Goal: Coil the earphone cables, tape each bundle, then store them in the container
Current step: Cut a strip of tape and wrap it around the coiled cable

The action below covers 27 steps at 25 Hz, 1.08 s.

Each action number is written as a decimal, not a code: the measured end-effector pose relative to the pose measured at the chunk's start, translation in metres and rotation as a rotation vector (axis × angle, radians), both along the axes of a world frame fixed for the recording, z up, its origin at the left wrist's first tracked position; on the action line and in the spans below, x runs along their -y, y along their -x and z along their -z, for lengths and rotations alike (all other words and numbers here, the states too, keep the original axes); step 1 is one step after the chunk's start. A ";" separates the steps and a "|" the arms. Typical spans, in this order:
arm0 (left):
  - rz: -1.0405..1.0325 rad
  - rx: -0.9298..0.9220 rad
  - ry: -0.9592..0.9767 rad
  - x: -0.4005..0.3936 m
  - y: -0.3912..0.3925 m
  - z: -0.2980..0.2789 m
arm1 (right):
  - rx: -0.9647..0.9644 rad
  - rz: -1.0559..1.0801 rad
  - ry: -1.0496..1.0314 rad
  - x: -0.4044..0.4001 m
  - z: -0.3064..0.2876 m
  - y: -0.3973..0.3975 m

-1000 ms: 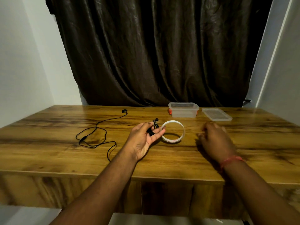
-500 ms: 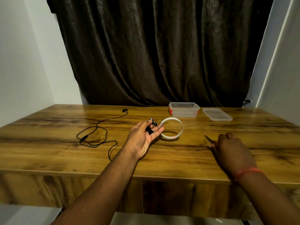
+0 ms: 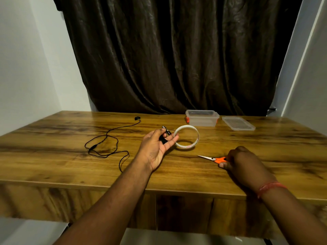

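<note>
My left hand (image 3: 156, 147) is raised palm up over the middle of the table and pinches a small coiled black earphone bundle (image 3: 164, 137) between thumb and fingers. Its fingertips touch a white tape roll (image 3: 187, 137), which is tilted up against them. My right hand (image 3: 242, 163) lies on the table to the right and grips the orange handles of a pair of scissors (image 3: 211, 158), blades pointing left. A second black earphone cable (image 3: 106, 145) lies loose and uncoiled on the left. The clear plastic container (image 3: 202, 118) stands open at the back.
The container's clear lid (image 3: 238, 123) lies flat just right of the container. A wooden table (image 3: 53, 156) carries everything, with its front edge close to me. A dark curtain hangs behind, and white walls close in on both sides.
My right hand drew back toward me and to the right, and now grips the scissors on the table. My left hand stayed put with the coiled bundle and tape roll.
</note>
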<state>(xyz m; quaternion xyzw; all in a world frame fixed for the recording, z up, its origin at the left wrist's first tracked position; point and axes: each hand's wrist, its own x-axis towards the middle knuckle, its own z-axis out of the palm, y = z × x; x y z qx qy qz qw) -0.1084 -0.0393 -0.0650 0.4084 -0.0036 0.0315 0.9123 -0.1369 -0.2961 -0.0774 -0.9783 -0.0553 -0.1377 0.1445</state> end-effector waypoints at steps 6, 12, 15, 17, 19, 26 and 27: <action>-0.001 0.000 0.019 -0.001 0.000 0.001 | -0.098 -0.147 -0.064 -0.013 -0.009 0.006; -0.013 0.005 0.025 -0.002 0.001 0.001 | -0.104 -0.256 0.119 -0.019 -0.010 0.006; -0.017 0.007 0.036 -0.001 -0.001 0.001 | -0.045 -0.270 -0.121 -0.038 -0.004 0.009; -0.025 0.006 0.035 -0.001 -0.001 0.001 | -0.182 -0.326 -0.600 -0.057 -0.003 0.017; -0.036 0.004 0.036 -0.001 0.000 0.000 | -0.418 -0.436 -0.965 -0.077 -0.005 0.019; -0.073 0.012 0.000 0.003 0.001 -0.003 | -0.841 -0.672 -1.258 -0.094 -0.007 -0.014; -0.076 0.016 -0.013 0.003 0.002 -0.004 | -0.873 -0.684 -1.293 -0.093 -0.006 -0.016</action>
